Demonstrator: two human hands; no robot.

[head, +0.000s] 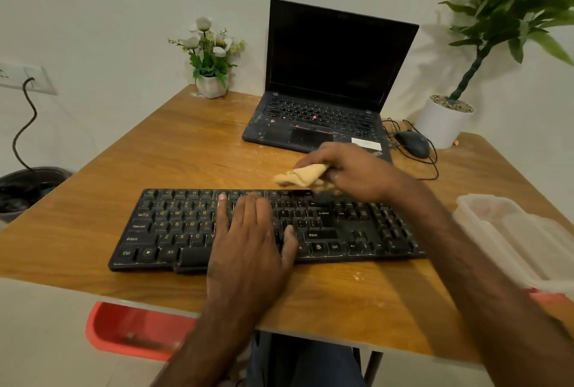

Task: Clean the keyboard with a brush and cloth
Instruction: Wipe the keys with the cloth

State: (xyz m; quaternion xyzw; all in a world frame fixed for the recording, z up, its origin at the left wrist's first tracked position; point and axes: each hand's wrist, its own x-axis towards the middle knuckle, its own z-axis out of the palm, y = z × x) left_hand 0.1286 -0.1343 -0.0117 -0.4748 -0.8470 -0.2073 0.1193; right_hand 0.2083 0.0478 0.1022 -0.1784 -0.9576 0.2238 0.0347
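Keyboard (161,225), black and dusty, lies flat on the wooden table (186,144), directly under the left hand (251,237). That hand rests palm down on the middle keys. Its fingers (222,209) are straight and spread, reaching to the top rows, with the thumb lower down to their right. It grips nothing; most likely it presses down so the keyboard does not slide while the other hand wipes.

The right hand (351,172) is at the keyboard's far edge, just beyond and to the right of the left fingertips. Its fingers curl round a bunched yellow cloth (299,175), whose loose end sticks out leftward past them, just above the top key row. The hand is blurred, so I cannot tell whether the cloth touches the keys. Bunched like this, the cloth probably makes a firm pad for rubbing.

No brush shows, so the wiping step seems to be the one in hand. Beyond the right fingers stands an open laptop (326,82), also speckled with dust, with a mouse (414,143) to its right. A clear plastic box (512,237) sits to the right of the right forearm, near the table's edge.
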